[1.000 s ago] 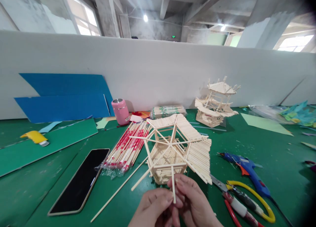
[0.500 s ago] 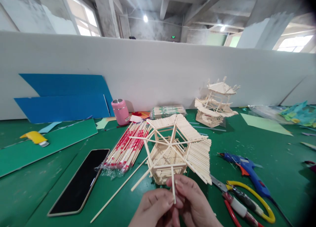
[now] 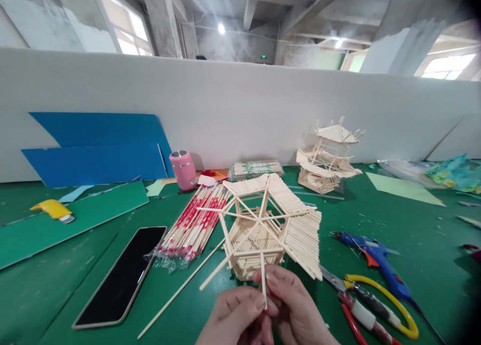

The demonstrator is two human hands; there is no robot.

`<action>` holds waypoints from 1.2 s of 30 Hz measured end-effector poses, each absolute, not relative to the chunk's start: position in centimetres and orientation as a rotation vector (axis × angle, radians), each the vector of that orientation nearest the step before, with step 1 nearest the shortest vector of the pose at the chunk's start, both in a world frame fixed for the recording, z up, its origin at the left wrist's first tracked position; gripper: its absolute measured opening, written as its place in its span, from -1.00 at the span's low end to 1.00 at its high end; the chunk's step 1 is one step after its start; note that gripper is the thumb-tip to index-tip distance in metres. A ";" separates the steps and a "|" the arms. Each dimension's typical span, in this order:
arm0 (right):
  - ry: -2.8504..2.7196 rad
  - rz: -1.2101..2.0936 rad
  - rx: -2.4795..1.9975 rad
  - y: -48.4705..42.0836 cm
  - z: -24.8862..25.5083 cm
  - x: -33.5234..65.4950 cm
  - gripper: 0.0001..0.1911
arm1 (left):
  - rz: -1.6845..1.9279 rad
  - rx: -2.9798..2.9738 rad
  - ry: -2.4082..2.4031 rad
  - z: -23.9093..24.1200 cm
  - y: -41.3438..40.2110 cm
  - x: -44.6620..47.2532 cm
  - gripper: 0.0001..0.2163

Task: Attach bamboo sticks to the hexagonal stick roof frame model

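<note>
A pavilion model made of wooden sticks (image 3: 259,220) stands on the green table in front of me, with rows of sticks laid as roof panels on its back and right sides. A short wooden stick (image 3: 263,280) juts from its front edge toward me. My left hand (image 3: 236,312) pinches the near end of that stick between thumb and fingers. From the other side, my right hand (image 3: 291,297) has its thumb and fingers closed on the same stick. The fingers beneath are partly hidden. One long loose stick (image 3: 180,290) lies left of the model.
To the left are a phone (image 3: 122,275), a bag of sticks (image 3: 191,225) and a yellow cutter (image 3: 52,210). A glue gun (image 3: 376,257) and scissors (image 3: 364,300) lie right. Behind stand a pink flask (image 3: 183,170) and a second stick pavilion (image 3: 330,159).
</note>
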State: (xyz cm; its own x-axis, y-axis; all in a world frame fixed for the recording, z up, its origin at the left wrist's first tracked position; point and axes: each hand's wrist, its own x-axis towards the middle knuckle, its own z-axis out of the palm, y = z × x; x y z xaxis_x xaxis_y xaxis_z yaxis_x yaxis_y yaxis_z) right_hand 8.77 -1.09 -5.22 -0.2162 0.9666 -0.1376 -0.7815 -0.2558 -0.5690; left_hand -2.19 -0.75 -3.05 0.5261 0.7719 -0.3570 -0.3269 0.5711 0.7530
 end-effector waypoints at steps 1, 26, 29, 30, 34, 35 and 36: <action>-0.459 1.767 -0.556 -1.1 -5.4 8.8 -0.77 | 0.731 0.675 0.745 -3.1 -0.8 -2.2 -0.70; -0.487 1.758 -0.570 -1.1 -5.4 8.7 -0.74 | 0.766 0.641 0.719 -2.8 -0.9 -2.0 -0.71; -0.474 1.752 -0.597 -1.1 -5.3 8.8 -0.74 | 0.740 0.646 0.735 -3.0 -0.8 -2.1 -0.71; -0.470 1.750 -0.607 -1.1 -5.3 8.8 -0.74 | 0.730 0.654 0.746 -3.1 -0.8 -2.1 -0.71; -0.469 1.747 -0.657 -1.1 -4.8 8.9 -0.69 | 0.703 0.705 0.759 -3.1 -0.8 -2.2 -0.69; -0.471 1.744 -0.671 -1.1 -4.7 8.8 -0.68 | 0.701 0.714 0.760 -3.1 -0.8 -2.2 -0.69; -0.474 1.740 -0.686 -1.0 -4.6 8.8 -0.67 | 0.701 0.718 0.764 -3.1 -0.8 -2.2 -0.69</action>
State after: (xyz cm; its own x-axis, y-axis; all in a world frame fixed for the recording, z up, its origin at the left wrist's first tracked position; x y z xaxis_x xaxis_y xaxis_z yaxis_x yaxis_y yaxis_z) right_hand 8.80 -1.02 -4.55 -0.1804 0.9625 -0.2028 -0.7264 -0.2694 -0.6322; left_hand -2.24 -0.80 -3.13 0.5300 0.7694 -0.3566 -0.2896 0.5595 0.7766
